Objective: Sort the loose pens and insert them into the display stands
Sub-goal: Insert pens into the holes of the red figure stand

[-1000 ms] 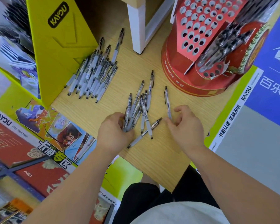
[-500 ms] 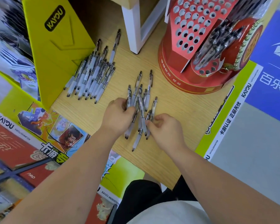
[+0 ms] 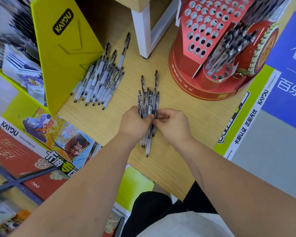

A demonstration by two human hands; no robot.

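A bundle of clear pens [image 3: 149, 101] lies on the wooden tabletop [image 3: 186, 117], tips toward me. My left hand [image 3: 134, 124] grips the bundle from the left. My right hand [image 3: 173, 124] pinches it from the right, fingers curled against the pens. A second pile of pens [image 3: 100, 81] lies in a neat row to the left. The red display stand [image 3: 212, 48] at the back right has many open holes and a cluster of pens standing in its lower tier.
A yellow KAYOU stand [image 3: 63, 43] rises at the left, next to the pen row. A white post [image 3: 143, 29] stands behind the bundle. Printed card posters [image 3: 46, 139] lie below the table's left edge.
The scattered pens in the middle have been drawn together into one tight bundle. Both hands moved inward and now hold it between them.
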